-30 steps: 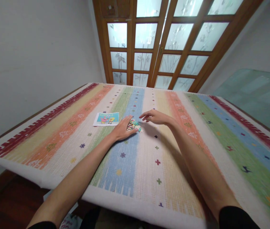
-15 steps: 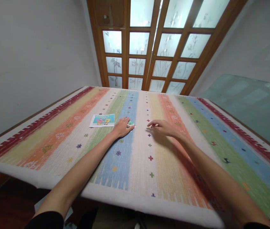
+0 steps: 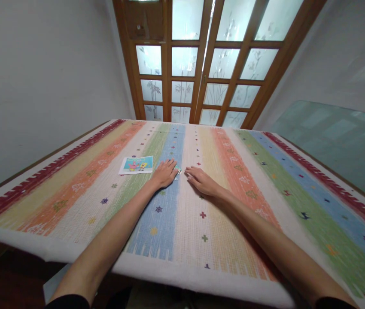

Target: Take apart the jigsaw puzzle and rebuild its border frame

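Observation:
My left hand (image 3: 164,173) lies palm down on the striped cloth (image 3: 240,201), fingers flat, over a small heap of puzzle pieces (image 3: 178,171) that peeks out at its right edge. My right hand (image 3: 201,180) rests flat beside it, fingers stretched toward the heap and nearly touching the left hand. A small cartoon picture card (image 3: 136,165) lies just left of my left hand. Most of the pieces are hidden under my left palm.
The cloth covers a wide table with its front edge near me. A white wall runs along the left. A wooden door with frosted glass panes (image 3: 202,64) stands behind the table. A sheet of glass (image 3: 333,141) leans at the right.
My right hand has swung left and down onto the cloth, closing in beside the left hand. My left hand now covers more of the heap. The camera view shifted slightly.

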The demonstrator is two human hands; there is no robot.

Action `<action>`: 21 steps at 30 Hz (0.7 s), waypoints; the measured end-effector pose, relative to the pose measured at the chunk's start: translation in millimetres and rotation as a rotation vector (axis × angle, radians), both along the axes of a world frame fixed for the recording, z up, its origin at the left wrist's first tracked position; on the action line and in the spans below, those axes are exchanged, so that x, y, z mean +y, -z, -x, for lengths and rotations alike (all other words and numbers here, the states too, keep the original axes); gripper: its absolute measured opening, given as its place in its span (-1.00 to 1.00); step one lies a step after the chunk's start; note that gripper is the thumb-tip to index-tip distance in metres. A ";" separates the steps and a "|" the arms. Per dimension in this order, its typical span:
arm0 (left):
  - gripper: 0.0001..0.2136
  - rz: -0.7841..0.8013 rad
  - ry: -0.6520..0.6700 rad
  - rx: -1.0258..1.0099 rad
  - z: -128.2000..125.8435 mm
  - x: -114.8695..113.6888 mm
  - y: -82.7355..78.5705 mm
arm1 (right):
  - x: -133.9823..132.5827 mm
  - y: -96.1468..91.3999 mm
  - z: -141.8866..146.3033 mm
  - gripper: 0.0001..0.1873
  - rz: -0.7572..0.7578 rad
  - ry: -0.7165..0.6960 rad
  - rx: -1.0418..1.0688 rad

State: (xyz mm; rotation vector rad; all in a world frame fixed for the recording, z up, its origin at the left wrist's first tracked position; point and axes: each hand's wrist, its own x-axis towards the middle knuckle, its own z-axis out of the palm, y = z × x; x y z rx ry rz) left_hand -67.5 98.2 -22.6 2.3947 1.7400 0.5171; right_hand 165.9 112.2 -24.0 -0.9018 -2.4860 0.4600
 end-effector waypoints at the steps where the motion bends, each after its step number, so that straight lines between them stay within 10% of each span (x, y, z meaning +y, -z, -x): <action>1: -0.50 -0.001 0.003 -0.001 0.2 -0.4 0.2 | -0.4 1.1 4.9 -0.56 0.008 0.000 -0.003; 15: -0.57 -0.112 0.077 -0.204 2.2 0.8 -0.5 | 2.6 9.5 26.6 -0.48 0.046 0.050 0.194; 21: -0.27 -0.069 0.127 -0.228 10.6 -1.1 0.5 | 1.7 12.5 26.8 -0.49 0.045 0.097 0.286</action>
